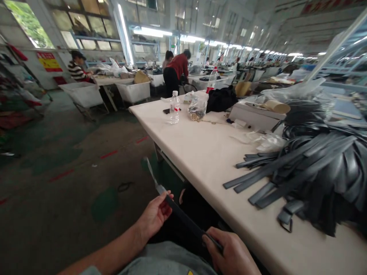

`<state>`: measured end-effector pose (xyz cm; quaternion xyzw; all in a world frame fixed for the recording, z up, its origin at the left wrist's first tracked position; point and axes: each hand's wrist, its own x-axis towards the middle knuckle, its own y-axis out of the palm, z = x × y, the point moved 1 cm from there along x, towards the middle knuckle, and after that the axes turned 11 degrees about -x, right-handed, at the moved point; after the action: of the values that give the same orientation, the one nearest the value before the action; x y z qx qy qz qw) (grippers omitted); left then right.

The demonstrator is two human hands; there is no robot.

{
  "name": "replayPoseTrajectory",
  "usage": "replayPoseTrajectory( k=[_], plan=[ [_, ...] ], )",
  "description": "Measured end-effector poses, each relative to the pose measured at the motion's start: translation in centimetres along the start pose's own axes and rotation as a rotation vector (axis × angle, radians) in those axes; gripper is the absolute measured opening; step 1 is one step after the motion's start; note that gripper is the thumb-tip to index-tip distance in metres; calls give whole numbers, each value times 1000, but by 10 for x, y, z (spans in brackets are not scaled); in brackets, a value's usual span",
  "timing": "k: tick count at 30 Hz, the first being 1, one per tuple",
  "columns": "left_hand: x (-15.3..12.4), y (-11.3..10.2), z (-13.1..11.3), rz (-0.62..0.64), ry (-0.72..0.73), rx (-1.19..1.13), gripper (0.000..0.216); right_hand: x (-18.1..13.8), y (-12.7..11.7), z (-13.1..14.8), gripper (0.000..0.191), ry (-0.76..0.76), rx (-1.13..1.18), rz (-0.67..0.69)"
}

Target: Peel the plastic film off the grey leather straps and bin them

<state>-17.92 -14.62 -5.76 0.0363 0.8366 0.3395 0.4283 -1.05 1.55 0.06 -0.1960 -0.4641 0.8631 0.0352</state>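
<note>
A dark strap (187,218) stretches between my two hands over my lap, beside the table's edge. My left hand (156,214) pinches it near its far end between thumb and fingers. Beyond that grip, a pale, thin strip (151,172) sticks out over the floor; I cannot tell what it is. My right hand (229,250) is closed around the near end of the strap. To the right, a big heap of black straps (323,164) lies on the table, and one strap end there carries a black loop (286,224).
The cream-covered table (200,149) runs along my right. On it stand a plastic bottle (174,109), a bag of small metal parts (197,109), a black cloth bundle (222,98) and a box (254,116). Several people work farther back near white bins (134,93).
</note>
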Motion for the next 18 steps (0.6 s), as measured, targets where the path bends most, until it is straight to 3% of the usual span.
replayPoseTrajectory(
  k=[6,12,15,18],
  plan=[
    [4,2,15,-11,-124,-46,11,7,0,7,24,52,-103,-61],
    [4,6,20,11,-196,-62,12,29,10,16,25,38,-191,-13],
    [-2,8,29,75,-253,-60,13,49,14,25,21,58,-333,-45],
    [-3,9,33,152,-272,-67,16,67,16,33,23,58,-314,-56]
  ],
)
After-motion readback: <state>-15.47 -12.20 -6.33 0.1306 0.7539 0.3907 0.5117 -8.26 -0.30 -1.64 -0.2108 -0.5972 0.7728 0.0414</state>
